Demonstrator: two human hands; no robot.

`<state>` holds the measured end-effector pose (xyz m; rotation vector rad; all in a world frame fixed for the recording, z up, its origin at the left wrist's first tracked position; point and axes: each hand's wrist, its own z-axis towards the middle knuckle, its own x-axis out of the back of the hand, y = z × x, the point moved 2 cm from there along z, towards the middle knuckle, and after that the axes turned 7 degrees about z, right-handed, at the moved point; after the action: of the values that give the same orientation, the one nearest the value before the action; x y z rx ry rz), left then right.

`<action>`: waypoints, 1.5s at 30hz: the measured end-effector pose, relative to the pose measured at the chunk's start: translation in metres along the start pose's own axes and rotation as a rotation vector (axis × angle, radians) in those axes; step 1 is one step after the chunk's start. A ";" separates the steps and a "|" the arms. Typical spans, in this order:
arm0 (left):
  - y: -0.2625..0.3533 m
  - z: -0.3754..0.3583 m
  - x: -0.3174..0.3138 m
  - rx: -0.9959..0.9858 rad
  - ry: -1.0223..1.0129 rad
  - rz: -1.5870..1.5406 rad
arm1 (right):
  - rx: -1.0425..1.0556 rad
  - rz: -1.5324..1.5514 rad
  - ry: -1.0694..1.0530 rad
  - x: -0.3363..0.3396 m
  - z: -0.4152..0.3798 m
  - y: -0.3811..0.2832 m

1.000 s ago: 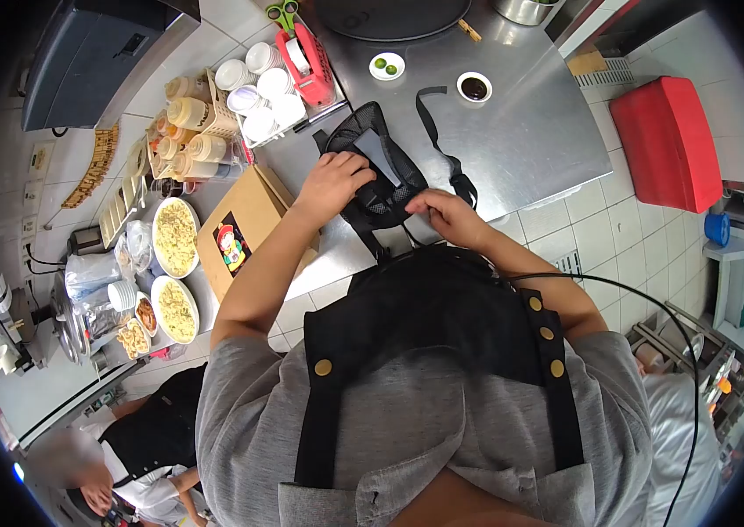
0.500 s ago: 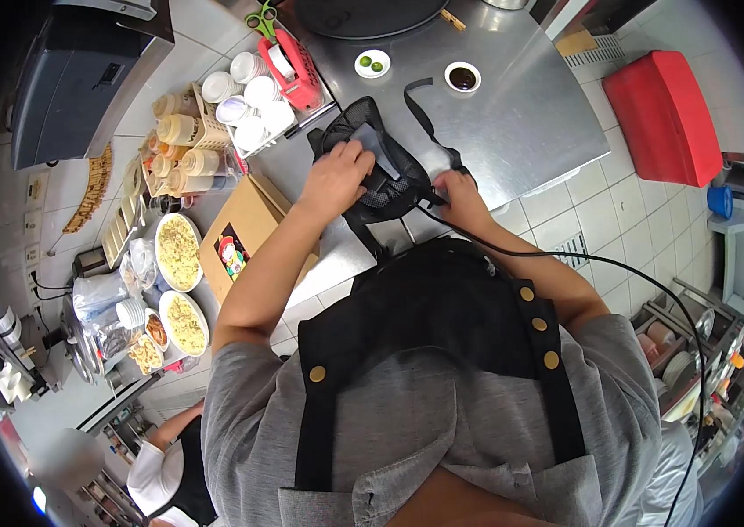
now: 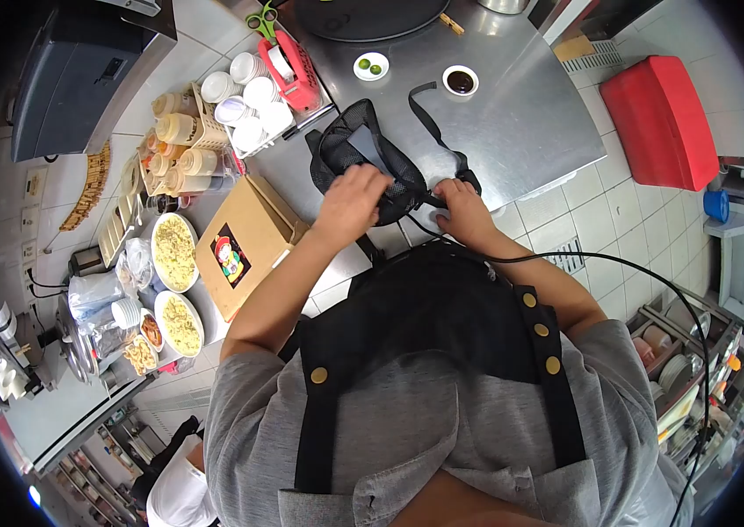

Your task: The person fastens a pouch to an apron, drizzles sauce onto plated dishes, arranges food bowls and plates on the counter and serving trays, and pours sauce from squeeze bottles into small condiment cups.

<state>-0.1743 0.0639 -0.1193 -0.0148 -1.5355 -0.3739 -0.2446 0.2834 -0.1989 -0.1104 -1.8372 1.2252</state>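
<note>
A black mesh pouch (image 3: pixel 356 119) lies near the front edge of the steel table, with a dark flat device (image 3: pixel 370 147) partly inside it. My left hand (image 3: pixel 354 200) is at the pouch's near side, its curled fingers pressed together on the mesh edge. My right hand (image 3: pixel 464 211) is closed around the pouch's right corner, where a black strap (image 3: pixel 429 114) and a black cable (image 3: pixel 600 257) meet; its fingertips are partly hidden. From there the strap stretches across the table, while the cable runs past my right arm.
Beside my left forearm stands a cardboard box (image 3: pixel 245 250). Farther left are oval plates of yellow food (image 3: pixel 175 253) and squeeze bottles (image 3: pixel 177 130). A sauce bowl (image 3: pixel 460 82) and a plate of green limes (image 3: pixel 370 67) sit ahead. A person in white (image 3: pixel 180 492) is behind left.
My left hand has moved down from the device to the pouch's near edge, uncovering more of the device. My right hand stays at the strap corner. The person behind has shifted.
</note>
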 end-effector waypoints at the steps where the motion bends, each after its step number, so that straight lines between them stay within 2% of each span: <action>1: -0.005 -0.002 0.005 0.091 0.047 0.023 | 0.018 -0.013 0.020 0.003 -0.001 -0.003; 2: -0.011 -0.005 0.005 0.155 -0.041 0.020 | 0.036 -0.026 0.040 0.006 -0.002 -0.006; 3: -0.016 -0.007 0.005 0.159 -0.039 0.018 | 0.037 -0.029 0.036 0.007 -0.004 -0.006; 5: -0.024 -0.008 0.003 0.075 -0.050 0.091 | 0.147 0.093 -0.059 0.007 -0.005 -0.009; 6: -0.025 -0.007 0.001 0.041 -0.061 0.087 | 0.150 0.093 -0.064 0.009 -0.005 -0.016; 8: -0.030 -0.004 0.000 0.025 -0.072 0.091 | 0.170 0.176 -0.220 0.012 -0.005 -0.033; 9: -0.033 -0.003 -0.001 0.004 -0.084 0.095 | 0.173 0.172 -0.226 0.011 -0.003 -0.033; 11: -0.043 -0.002 0.001 0.003 -0.058 0.043 | 0.383 0.146 -0.138 0.011 0.004 -0.037; 13: -0.055 -0.001 0.007 -0.003 -0.033 -0.008 | 0.316 0.242 -0.144 0.022 0.011 -0.053; 15: -0.067 0.000 0.016 0.035 -0.018 -0.283 | 0.246 0.338 -0.148 0.022 0.020 -0.063; 17: -0.078 -0.001 0.017 0.095 -0.039 -0.347 | 0.222 0.402 0.081 0.021 0.032 -0.070; 19: -0.094 -0.004 0.004 0.332 -0.220 -0.824 | 0.220 0.391 0.073 0.016 0.042 -0.079; 20: -0.103 -0.004 -0.002 0.333 -0.214 -0.822 | 0.323 0.265 0.112 0.008 0.048 -0.078; 21: -0.112 -0.005 -0.013 0.367 -0.281 -1.015 | 0.425 0.139 0.151 0.001 0.052 -0.078; 22: -0.118 -0.005 -0.020 0.400 -0.348 -1.207 | 0.380 0.168 0.126 -0.006 0.056 -0.078; 25: -0.134 -0.007 -0.033 0.344 -0.337 -1.258 | 0.315 0.134 0.136 -0.020 0.066 -0.076; 26: -0.137 -0.009 -0.039 0.345 -0.337 -1.254 | 0.362 0.124 0.192 -0.025 0.070 -0.077; 28: -0.145 -0.009 -0.047 0.414 -0.298 -1.371 | 0.334 0.066 0.204 -0.029 0.072 -0.083; 31: -0.145 -0.012 -0.049 0.508 -0.350 -1.506 | 0.312 -0.050 0.241 -0.037 0.073 -0.091; 35: -0.142 -0.010 -0.049 0.608 -0.389 -1.466 | 0.256 -0.226 0.230 -0.040 0.079 -0.103; 37: -0.141 -0.006 -0.036 0.427 -0.284 -1.009 | 0.267 -0.281 0.206 -0.042 0.082 -0.109; 39: -0.144 -0.009 -0.036 0.399 -0.249 -0.892 | 0.276 -0.339 0.180 -0.047 0.083 -0.113; 41: -0.147 -0.010 -0.035 0.367 -0.210 -0.772 | 0.303 -0.528 0.178 -0.054 0.086 -0.118; 43: -0.141 -0.010 -0.026 0.741 -0.279 -1.131 | 0.276 -0.538 0.189 -0.059 0.092 -0.122; 44: -0.140 -0.005 -0.023 0.735 -0.293 -1.127 | 0.258 -0.550 0.195 -0.061 0.095 -0.123; 45: -0.137 -0.001 -0.020 0.737 -0.344 -0.979 | 0.238 -0.561 0.195 -0.062 0.096 -0.125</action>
<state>-0.2064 -0.0614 -0.1698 1.3411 -1.8615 -0.5572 -0.2289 0.1213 -0.1510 0.3818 -1.4063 0.9784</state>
